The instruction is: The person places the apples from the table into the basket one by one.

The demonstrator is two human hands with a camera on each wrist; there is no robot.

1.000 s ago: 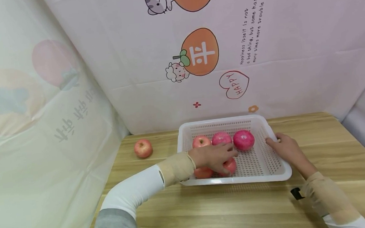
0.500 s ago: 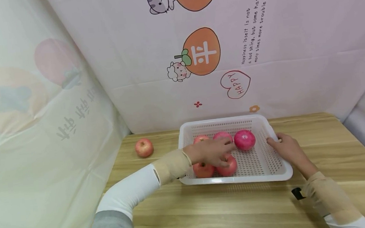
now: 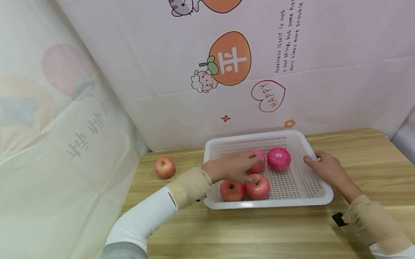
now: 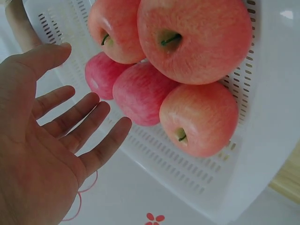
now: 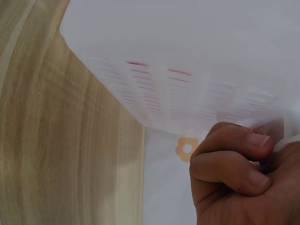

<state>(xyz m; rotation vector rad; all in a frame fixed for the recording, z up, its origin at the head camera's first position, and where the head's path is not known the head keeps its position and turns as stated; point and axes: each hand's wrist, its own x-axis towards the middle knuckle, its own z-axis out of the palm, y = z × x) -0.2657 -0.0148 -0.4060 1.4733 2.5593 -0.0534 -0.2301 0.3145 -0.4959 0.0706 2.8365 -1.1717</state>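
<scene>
A white perforated plastic basket stands on the wooden table, with several apples inside. My left hand hovers over them, fingers spread and nothing in its grasp; the left wrist view shows its bare palm beside the fruit. Two red apples sit in front, one at the left and one nearer the middle. Behind them are a pink apple and a deep magenta apple. The left hand mostly hides another apple from the head camera. At the basket's right rim, my right hand grips with curled fingers.
A single apple lies on the table left of the basket. Printed white cloth hangs behind the table and along its left side. A small black clip-like piece shows by the right wrist.
My left hand has let go of the front middle apple, lifted off it and drawn back to the left, uncovering both front apples. The right hand keeps its hold on the basket.
</scene>
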